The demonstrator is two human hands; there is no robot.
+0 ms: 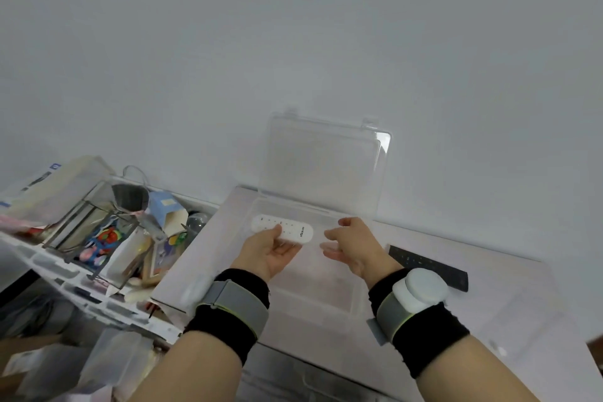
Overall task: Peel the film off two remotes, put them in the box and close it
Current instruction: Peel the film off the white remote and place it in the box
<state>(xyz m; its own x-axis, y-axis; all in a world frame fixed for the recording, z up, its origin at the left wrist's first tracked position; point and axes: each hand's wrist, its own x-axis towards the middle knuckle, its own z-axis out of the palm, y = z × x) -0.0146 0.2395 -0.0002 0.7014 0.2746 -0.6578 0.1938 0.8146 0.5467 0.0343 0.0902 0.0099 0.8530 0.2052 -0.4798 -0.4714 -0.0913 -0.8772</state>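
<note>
Holding a white remote (282,229) by its near edge, the left hand (268,251) keeps it above the back of the clear box (354,300), whose lid (323,166) stands upright against the wall. To its right, the right hand (354,246) hovers empty, fingers loosely spread, and further right a black remote (429,268) lies on the table (522,303) just beside the box. Any film is too faint to see, so an unpeeled remote could be boxed unnoticed; the light fingertip grip could also let it slip.
</note>
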